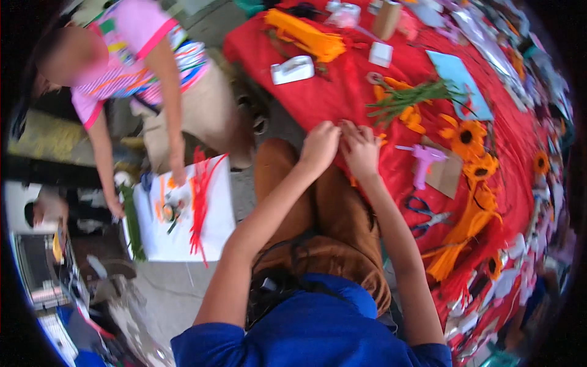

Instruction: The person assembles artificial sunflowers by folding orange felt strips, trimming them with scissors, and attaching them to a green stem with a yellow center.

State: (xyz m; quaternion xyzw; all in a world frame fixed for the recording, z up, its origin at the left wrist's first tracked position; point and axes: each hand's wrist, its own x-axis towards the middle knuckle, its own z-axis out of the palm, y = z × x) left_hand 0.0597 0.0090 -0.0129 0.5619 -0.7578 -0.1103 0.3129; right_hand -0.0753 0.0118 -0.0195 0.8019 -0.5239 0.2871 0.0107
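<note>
My left hand (321, 144) and my right hand (361, 149) meet at the fingertips over the near edge of the red cloth (332, 103). Their fingers are bent together, and whatever lies between them is too small and blurred to make out. Just beyond the right hand is a bundle of green pipe cleaners (403, 100), with orange fuzzy petals (412, 120) under it. To the right, a purple hot glue gun (426, 163) rests partly on a piece of brown cardboard (448, 181). Orange flowers with dark centres (467, 136) lie past it.
Scissors (426, 217) and orange pipe cleaners (461, 250) lie at right. A light blue sheet (458, 82), a white cube (380, 55) and an orange bundle (306, 36) are farther back. At left, another person (165, 82) reaches to a white board (215, 229) bearing red pipe cleaners (199, 206).
</note>
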